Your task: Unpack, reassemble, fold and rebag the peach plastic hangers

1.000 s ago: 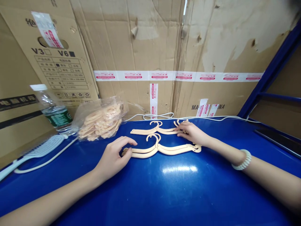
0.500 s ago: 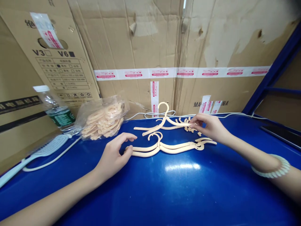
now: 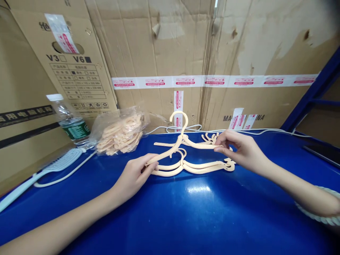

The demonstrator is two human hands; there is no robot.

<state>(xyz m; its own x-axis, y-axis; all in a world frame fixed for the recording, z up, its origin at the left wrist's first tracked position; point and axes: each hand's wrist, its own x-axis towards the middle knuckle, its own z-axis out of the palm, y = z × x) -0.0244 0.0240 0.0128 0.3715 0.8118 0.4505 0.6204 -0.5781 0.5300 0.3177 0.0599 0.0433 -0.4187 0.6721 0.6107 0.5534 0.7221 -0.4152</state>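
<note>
Both hands pinch one clothes hanger

Head view: the left hand (image 3: pixel 135 173) and right hand (image 3: pixel 240 148) grip opposite ends of a cream clothes hanger (image 3: pixel 182 135) between fingers and thumb, its hook pointing up. It is raised above the blue table (image 3: pixel 175 216). Paired hangers (image 3: pixel 203 168) lie just below it; a clear plastic bag (image 3: pixel 120 132) of cream pieces sits beyond the left hand.

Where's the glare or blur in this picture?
Head view: white glare on the glossy blue tabletop; head view: dark, defocused smudge at upper right; head view: fine print on the brown cardboard box at left is blurred, while the held cream plastic hanger looks sharper.
</note>
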